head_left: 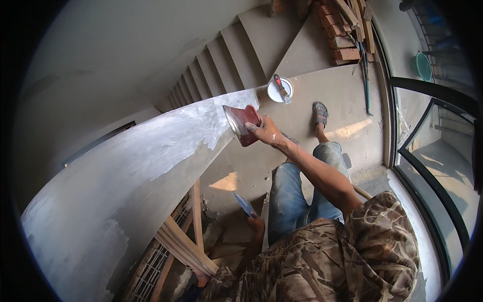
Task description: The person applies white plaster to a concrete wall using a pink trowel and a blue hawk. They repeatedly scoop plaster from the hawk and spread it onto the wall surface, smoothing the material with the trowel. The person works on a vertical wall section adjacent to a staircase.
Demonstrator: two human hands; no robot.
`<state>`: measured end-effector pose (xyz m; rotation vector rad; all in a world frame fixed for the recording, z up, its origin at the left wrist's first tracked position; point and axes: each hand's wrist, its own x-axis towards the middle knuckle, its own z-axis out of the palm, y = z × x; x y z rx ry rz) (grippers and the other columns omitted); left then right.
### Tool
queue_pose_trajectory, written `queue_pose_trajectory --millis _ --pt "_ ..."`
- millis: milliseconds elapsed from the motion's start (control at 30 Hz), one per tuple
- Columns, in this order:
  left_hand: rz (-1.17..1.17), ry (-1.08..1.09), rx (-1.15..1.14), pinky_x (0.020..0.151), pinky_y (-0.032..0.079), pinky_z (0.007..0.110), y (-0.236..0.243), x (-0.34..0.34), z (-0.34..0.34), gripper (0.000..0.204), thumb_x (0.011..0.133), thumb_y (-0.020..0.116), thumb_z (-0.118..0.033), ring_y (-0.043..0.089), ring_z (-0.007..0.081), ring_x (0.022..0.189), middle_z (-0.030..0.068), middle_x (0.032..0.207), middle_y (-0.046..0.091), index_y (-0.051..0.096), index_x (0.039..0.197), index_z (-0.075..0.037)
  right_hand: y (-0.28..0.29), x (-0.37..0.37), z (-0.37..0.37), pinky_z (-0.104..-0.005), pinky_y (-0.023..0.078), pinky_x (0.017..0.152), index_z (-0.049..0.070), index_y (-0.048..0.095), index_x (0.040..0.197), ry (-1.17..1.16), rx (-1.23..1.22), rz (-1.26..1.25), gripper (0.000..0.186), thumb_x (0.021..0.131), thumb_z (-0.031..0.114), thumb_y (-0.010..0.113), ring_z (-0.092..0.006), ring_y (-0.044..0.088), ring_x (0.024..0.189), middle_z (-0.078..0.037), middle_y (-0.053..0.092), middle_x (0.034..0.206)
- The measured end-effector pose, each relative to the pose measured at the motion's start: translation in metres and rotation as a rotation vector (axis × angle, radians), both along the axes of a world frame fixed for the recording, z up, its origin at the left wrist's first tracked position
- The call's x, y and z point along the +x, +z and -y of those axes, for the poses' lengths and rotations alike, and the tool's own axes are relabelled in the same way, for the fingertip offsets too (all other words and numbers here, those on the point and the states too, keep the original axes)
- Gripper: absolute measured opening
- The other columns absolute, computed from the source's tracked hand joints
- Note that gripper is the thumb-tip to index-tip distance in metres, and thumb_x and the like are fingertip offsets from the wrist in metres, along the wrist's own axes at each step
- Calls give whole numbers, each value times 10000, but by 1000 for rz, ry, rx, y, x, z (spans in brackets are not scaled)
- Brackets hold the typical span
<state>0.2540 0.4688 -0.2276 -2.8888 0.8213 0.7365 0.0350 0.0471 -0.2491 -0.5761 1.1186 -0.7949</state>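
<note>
My right hand (266,132) is closed round a wide putty trowel (248,118) with a dark red back. Its pale blade edge lies against or very close to the top of a low wall (126,156), near the far end. Smeared white putty (186,121) covers much of that wall, leaving a grey patch lower down. Lower and nearer my body, my left hand (256,223) grips a flat blue scraper (243,204); shadow hides part of those fingers. Beyond the wall's end, a putty knife (279,86) with a red and black handle rests across a white bucket (274,94).
Grey stairs (221,60) run behind the wall. Stacked bricks (344,54) and wood planks (369,30) stand at the far right, beside a dark-framed glass door (420,121). Timber boards (188,246) lie below the wall. My sandalled foot (320,113) is on the floor.
</note>
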Motion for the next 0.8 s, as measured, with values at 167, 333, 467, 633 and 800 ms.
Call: queue_pose_trajectory --millis 167,333,467,633,800 --pt "56 -97 -253 933 401 490 43 -2 56 446 999 427 -258 514 490 1090 365 1171 522 497 1172 147 128 -24 -12 -323 505 737 -43 631 1069 90 -135 -15 280 907 186 623 -141 625 795 -102 681 854" --pt "117 -152 -236 959 393 489 59 20 84 407 981 450 -198 505 480 1119 355 1192 520 482 1208 139 215 -58 -67 -332 495 779 44 660 1122 107 -365 74 239 924 152 581 -203 658 871 -114 707 1002" --pt "162 -173 -165 969 393 485 77 18 94 405 976 456 -181 502 478 1124 345 1192 527 481 1222 139 147 -58 -88 -374 464 907 65 679 1133 -44 -481 -144 386 785 -27 542 -285 643 1011 -109 690 1108" --pt "133 -157 -93 953 396 495 87 27 90 447 980 458 -234 512 489 1106 349 1199 521 467 1229 136 87 27 -51 -399 431 991 39 650 1172 -329 -700 -283 390 819 -67 524 -334 588 1143 -143 648 1194" --pt "104 -166 -222 943 405 491 84 48 64 454 985 467 -236 525 490 1092 364 1190 523 463 1236 141 76 37 -116 -418 456 972 80 613 1230 -219 -630 -299 488 770 -35 501 -360 598 1107 -151 641 1188"
